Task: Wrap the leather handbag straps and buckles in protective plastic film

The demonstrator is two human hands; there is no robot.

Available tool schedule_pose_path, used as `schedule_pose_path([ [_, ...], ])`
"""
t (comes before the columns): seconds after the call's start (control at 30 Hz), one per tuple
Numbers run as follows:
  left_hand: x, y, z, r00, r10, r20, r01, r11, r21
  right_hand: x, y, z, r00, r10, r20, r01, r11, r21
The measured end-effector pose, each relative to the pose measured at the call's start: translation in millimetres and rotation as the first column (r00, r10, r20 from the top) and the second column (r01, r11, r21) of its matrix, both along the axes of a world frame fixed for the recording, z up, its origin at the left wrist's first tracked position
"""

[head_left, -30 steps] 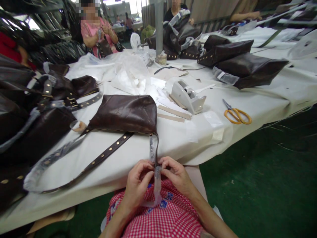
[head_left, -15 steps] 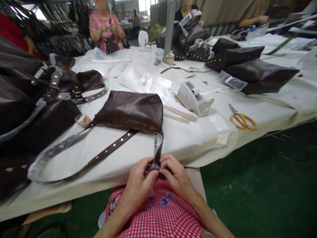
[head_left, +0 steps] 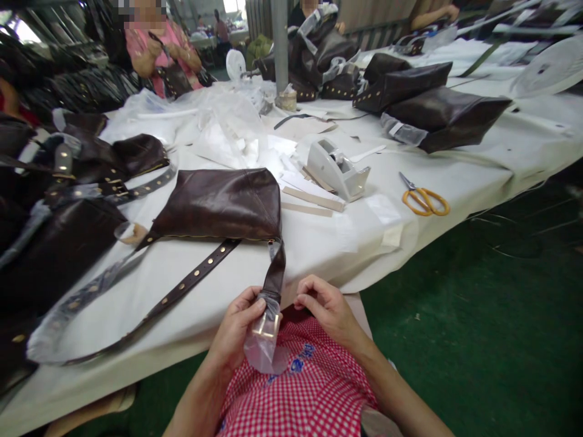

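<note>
The left hand (head_left: 239, 325) grips the short strap (head_left: 274, 273) of a dark brown bag (head_left: 223, 206), thumb on top, just above a gold-coloured buckle (head_left: 269, 326) wrapped in clear plastic (head_left: 259, 358). The right hand (head_left: 321, 303) is beside it, apart from the strap, its fingers curled in narrowly with the thumb near the forefinger — whether anything is pinched there cannot be told. The bag lies flat on the white-covered table (head_left: 214, 312) ahead of the hands, zip edge towards the person, and the short strap runs down from its right end over the table edge to a red-and-white checked apron (head_left: 296, 394). A long studded strap (head_left: 182, 285) comes out from under the bag and loops round to the left, part of it in plastic. A small roll of tape (head_left: 130, 232) lies near the bag's left corner. To the right are pale strips (head_left: 314, 199), a grey tape dispenser (head_left: 334, 170) and scissors (head_left: 426, 201) with orange handles. More dark bags (head_left: 450, 115) lie farther right — and 1 co-worker in pink (head_left: 159, 51) stands across the table.
</note>
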State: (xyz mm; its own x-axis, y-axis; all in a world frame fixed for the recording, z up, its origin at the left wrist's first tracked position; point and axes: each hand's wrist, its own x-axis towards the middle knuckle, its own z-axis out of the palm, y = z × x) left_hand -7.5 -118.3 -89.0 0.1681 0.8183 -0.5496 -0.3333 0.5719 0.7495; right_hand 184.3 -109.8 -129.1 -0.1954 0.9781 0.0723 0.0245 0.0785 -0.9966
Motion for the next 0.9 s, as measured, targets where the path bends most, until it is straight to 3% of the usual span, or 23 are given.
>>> schedule_pose_path([
  [0.1,5,-1,1.7,0.997,0.032,0.069,-0.027,0.997,-0.072,-4,-4,3.1,0.999,0.031,0.009,-0.032,0.999,0.021],
  [0.3,9,-3,-4.2,0.996,0.021,0.086,-0.018,0.999,-0.036,-15,-9,4.0,1.000,-0.002,0.007,0.002,1.000,0.020],
  [0.4,8,-2,-4.0,0.998,0.005,0.056,-0.004,1.000,-0.020,-19,-9,-2.2,0.991,-0.038,-0.128,0.025,0.994,-0.104],
  [0.53,6,1,-4.3,0.999,-0.034,0.036,0.035,0.999,-0.021,-21,-8,-5.4,0.934,-0.052,-0.353,-0.042,0.966,-0.255],
  [0.63,2,4,-7.6,0.994,-0.073,0.083,0.077,0.996,-0.043,-20,-6,-1.7,0.960,-0.019,-0.279,-0.025,0.988,-0.153],
  [0.73,-1,6,-11.2,0.976,-0.094,0.198,0.111,0.991,-0.080,-18,-4,3.4,0.994,-0.001,-0.109,0.007,0.998,0.054],
  [0.83,-1,6,-13.5,0.954,-0.081,0.287,0.119,0.986,-0.118,-17,-3,6.1,1.000,-0.020,-0.018,0.024,0.957,0.289],
  [0.9,0,6,-14.5,0.952,-0.067,0.298,0.111,0.985,-0.132,-17,-4,6.2,0.999,-0.032,-0.004,0.031,0.925,0.378],
])
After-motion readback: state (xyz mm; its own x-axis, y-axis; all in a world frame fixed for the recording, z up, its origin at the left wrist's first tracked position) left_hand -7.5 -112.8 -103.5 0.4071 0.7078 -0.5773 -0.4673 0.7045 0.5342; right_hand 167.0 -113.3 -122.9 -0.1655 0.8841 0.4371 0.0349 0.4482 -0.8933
